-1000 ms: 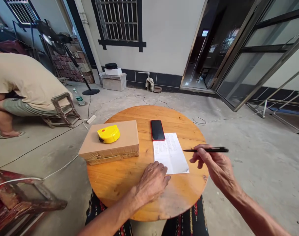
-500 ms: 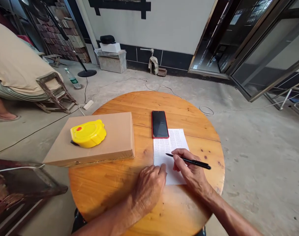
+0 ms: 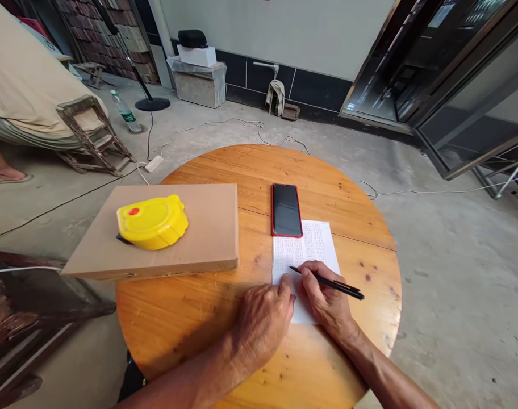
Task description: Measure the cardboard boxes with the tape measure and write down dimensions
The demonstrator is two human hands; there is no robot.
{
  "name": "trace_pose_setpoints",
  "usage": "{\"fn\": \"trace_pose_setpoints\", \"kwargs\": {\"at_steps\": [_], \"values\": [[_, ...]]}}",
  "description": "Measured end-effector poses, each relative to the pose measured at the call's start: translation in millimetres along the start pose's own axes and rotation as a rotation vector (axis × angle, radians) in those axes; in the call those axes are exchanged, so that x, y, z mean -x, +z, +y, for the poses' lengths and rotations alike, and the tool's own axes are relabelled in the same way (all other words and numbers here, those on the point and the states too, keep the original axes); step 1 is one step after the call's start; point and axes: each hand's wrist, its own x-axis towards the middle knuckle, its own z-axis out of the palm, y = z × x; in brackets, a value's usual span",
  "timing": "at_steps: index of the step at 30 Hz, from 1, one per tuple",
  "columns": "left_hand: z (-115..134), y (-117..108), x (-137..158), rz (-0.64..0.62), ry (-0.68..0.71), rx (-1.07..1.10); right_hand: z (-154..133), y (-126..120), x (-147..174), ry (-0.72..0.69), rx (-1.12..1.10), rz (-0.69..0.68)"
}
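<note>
Black pen (image 3: 346, 288) slants over the sheet (image 3: 304, 253), its tip at the lower part of the written rows; contact with the paper cannot be told. Right hand (image 3: 330, 301) at the sheet's near right part, fingers gripping the pen. Left hand (image 3: 263, 318) at the sheet's near left edge, index finger laid on the paper, other fingers bent; undersides hidden, so cannot tell how far closed. Sheet lies on the round wooden surface (image 3: 344, 196), columns of small marks on its far half, too fine to read. Phone (image 3: 286, 210), red-edged, screen dark, covers the sheet's far left corner. Left of the sheet, apart from it: cardboard box (image 3: 212, 227), jutting past the surface's edge, yellow tape measure (image 3: 152, 222) on top. Well beyond the sheet, far left: a bottle (image 3: 126, 112) on the floor, then a seated person (image 3: 29, 79), back turned.
</note>
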Motion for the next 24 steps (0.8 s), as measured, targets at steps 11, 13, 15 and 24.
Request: {"fn": "trace_pose_setpoints", "kwargs": {"at_steps": [11, 13, 15, 24], "values": [[-3.4, 4.1, 1.1, -0.006, 0.027, 0.015, 2.1, 3.1, 1.2, -0.028, 0.017, -0.051], [-3.5, 4.3, 1.4, -0.009, 0.026, 0.016, 2.6, 2.9, 1.5, -0.027, 0.022, -0.055], [-3.4, 3.9, 1.2, -0.017, 0.029, 0.012, 2.2, 2.5, 1.2, -0.026, 0.027, -0.056], [-3.8, 3.0, 1.0, -0.044, 0.032, 0.022, -2.1, 2.3, -1.4, -0.023, 0.016, -0.052]]}}
